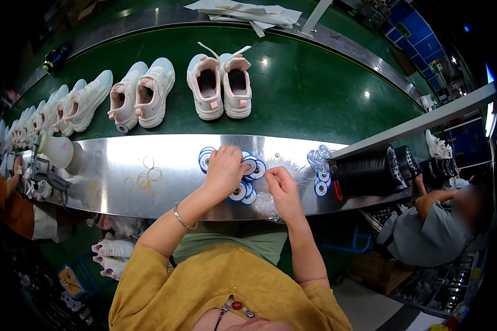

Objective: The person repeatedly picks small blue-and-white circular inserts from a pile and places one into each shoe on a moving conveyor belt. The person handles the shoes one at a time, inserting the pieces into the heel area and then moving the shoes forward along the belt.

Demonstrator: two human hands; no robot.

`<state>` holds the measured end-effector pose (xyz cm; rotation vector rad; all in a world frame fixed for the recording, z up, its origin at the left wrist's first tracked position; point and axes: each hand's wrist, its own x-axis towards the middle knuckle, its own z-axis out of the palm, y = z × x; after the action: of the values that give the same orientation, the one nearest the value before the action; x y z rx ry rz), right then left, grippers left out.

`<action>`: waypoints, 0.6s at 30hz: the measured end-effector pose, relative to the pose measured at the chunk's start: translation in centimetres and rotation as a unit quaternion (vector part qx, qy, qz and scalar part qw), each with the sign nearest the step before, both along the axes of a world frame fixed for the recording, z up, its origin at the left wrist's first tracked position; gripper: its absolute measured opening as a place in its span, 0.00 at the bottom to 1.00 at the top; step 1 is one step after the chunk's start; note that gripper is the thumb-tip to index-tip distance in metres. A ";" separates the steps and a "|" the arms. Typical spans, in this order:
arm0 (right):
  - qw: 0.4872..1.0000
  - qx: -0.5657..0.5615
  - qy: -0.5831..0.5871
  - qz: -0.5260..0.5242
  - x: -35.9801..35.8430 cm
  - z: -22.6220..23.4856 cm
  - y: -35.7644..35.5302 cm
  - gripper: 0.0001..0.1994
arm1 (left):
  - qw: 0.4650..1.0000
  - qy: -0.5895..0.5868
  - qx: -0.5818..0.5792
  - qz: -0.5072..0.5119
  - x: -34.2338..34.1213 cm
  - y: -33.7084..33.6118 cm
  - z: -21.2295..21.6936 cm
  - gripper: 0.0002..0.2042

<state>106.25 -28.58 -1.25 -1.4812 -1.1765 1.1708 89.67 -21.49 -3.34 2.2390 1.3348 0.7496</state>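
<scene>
Several round white tags with blue rims (238,192) lie in an overlapping pile on the metal ledge in front of me. My left hand (225,172) is closed over the pile, its fingers bent and its thumb against the tags; the fingertips are partly hidden. Just right of the pile, the fingers of my right hand (284,190) are pinched together close to the edge of a tag. Whatever is in that pinch is too small to make out. A crumpled clear plastic bag (266,206) lies under and beside my right hand.
Paired white and pink sneakers (237,87) stand on the green belt (298,99), more lined up leftward. Loose yellow rubber bands (147,179) lie left on the ledge (179,160). More round tags (321,187), a red-handled tool (337,189) and black rolls (364,174) are right. People sit at both sides.
</scene>
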 end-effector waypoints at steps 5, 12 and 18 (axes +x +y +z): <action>0.999 0.035 -0.031 0.004 1.2 0.9 0.8 0.04 | 0.992 -0.071 -0.103 0.003 1.5 -0.5 3.4 0.06; 0.986 0.139 -0.096 -0.009 -1.9 1.4 1.7 0.02 | 0.957 -0.251 -0.149 -0.001 -0.6 -0.9 2.7 0.09; 0.961 0.198 -0.194 -0.007 -8.5 3.4 2.5 0.03 | 0.947 -0.272 -0.165 0.033 -6.3 -1.2 3.5 0.16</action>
<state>97.80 -26.09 2.14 -1.4338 -1.5562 0.5941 83.41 -22.69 0.18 1.5752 1.1559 0.9935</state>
